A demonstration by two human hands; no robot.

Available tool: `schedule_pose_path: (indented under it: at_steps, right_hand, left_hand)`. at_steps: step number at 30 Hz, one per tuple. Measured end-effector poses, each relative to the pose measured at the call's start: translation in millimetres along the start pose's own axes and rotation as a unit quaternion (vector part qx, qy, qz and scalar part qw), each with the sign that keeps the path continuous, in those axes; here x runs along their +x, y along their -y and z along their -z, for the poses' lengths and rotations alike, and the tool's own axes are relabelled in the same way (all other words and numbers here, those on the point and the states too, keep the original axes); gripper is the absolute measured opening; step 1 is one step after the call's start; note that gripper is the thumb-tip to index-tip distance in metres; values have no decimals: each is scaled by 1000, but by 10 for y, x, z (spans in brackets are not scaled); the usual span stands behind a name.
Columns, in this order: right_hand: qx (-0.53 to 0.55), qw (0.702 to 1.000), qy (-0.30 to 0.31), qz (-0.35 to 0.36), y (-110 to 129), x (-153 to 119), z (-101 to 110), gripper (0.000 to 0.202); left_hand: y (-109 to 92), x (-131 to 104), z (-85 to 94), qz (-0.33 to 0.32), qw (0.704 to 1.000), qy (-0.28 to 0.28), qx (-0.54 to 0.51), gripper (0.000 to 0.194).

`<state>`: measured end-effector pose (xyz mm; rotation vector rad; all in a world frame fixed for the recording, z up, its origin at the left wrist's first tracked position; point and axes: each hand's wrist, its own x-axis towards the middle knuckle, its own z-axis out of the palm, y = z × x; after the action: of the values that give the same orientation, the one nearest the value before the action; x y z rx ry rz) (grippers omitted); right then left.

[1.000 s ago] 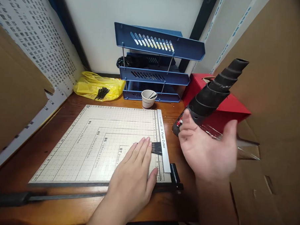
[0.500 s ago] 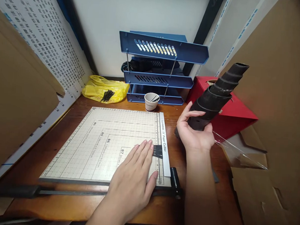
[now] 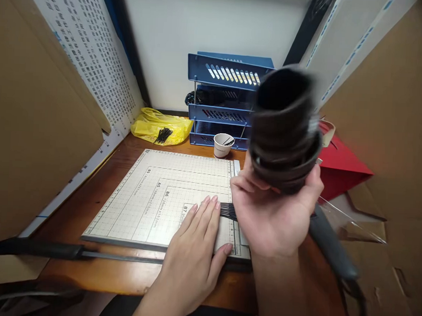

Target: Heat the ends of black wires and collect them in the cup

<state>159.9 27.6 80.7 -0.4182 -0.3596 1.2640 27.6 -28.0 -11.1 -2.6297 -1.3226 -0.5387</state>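
Left hand: the left hand (image 3: 195, 250) lies flat, palm down, fingers together and nearly straight; it presses on thin black strips (image 3: 228, 211) rather than closing around them.
Black strips: side by side on the right part of the gridded paper cutter (image 3: 139, 197), poking out past the fingertips.
Right hand: the right hand (image 3: 273, 221), palm up, has its fingers and thumb curled partway around a wide black stepped tube (image 3: 285, 138), raised and blurred.
Beside the right wrist: a dark grey handle (image 3: 335, 245) with a cord; whether it joins the tube is hidden.
Behind the cutter: a yellow plastic bag (image 3: 179, 127) with short black pieces (image 3: 163, 135) on it, a paper cup (image 3: 222, 150) holding dark sticks, and blue tiered trays (image 3: 218, 114).
Far right: a red box (image 3: 348, 175).
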Motion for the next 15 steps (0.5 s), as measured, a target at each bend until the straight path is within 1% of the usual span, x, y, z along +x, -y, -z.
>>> schedule_pose_path:
  at_steps: [3,5,6,7,9,12,13,15]
  right_hand:
    - [-41,997,61,25,-50,-56,-11,39]
    - [-102,987,111,57,-40,-45,16,38]
    - [-147,977,129,80,-21,-24,41,40]
    - [-200,964,138,107,6,6,72,43]
    - [-304,928,140,165,77,87,151,51]
    - [-401,875,137,236,200,217,301,61]
    - [-427,857,127,258,240,252,358,64]
    - [-476,816,80,316,320,304,474,69]
  left_hand:
    - [21,-139,62,16,1000,-16,8,64]
    - [64,-224,83,29,999,-18,15,65]
    - [94,-260,85,35,999,-17,18,65]
    - [127,-290,82,41,999,-16,22,65]
    - [200,-331,67,53,998,-16,29,63]
    - [305,-338,50,64,997,-23,38,60]
    - [334,-325,50,65,997,-25,40,59]
    - [381,-281,53,63,997,-28,46,58]
